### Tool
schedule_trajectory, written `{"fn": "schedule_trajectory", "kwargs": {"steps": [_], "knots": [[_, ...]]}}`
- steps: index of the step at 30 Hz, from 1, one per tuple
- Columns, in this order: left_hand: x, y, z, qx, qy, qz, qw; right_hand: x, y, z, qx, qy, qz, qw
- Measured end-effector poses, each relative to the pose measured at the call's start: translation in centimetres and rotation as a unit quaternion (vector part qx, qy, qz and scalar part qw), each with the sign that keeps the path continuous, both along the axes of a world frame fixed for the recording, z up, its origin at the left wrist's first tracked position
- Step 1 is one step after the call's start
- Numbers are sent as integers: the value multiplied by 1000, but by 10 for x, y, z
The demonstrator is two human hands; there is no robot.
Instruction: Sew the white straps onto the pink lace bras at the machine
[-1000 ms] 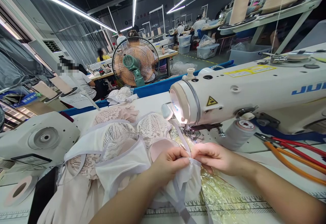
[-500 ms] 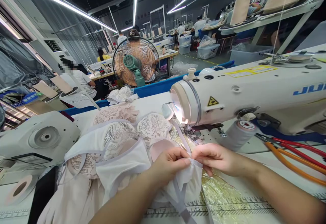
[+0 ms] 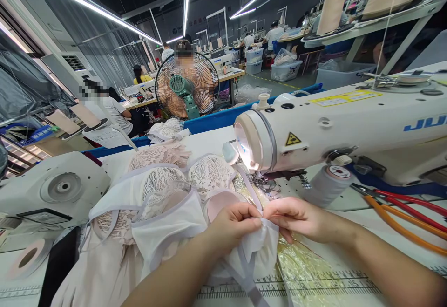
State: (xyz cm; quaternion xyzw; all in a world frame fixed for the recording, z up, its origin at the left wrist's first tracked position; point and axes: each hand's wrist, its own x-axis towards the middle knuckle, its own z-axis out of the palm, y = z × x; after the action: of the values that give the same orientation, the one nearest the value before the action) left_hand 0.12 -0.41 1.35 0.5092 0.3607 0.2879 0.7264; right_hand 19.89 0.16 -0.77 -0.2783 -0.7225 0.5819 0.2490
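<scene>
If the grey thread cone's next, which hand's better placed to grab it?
Right hand, probably: it's nearer the grey thread cone; the left hand would reach past it. Both pinch the white garment.

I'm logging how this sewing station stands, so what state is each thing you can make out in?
Left hand, pinching the white bra at its edge.
Right hand, pinching close beside the left.
White bra, held between both hands.
Lace bras, heaped.
Sewing machine, lit at its front end.
Thread spool, wound with grey thread.
Orange-handled tool, lying, handles apart.
Fan, spinning or stopped: cannot tell.
Ceiling lights, on.
</scene>
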Motion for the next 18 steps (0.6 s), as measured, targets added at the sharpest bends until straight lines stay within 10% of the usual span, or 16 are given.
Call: {"fn": "schedule_trajectory", "kwargs": {"steps": [18], "knots": [[2,-1,0,23,8,4,1000,-1,-1,0,-13,0,-7,1000]]}}
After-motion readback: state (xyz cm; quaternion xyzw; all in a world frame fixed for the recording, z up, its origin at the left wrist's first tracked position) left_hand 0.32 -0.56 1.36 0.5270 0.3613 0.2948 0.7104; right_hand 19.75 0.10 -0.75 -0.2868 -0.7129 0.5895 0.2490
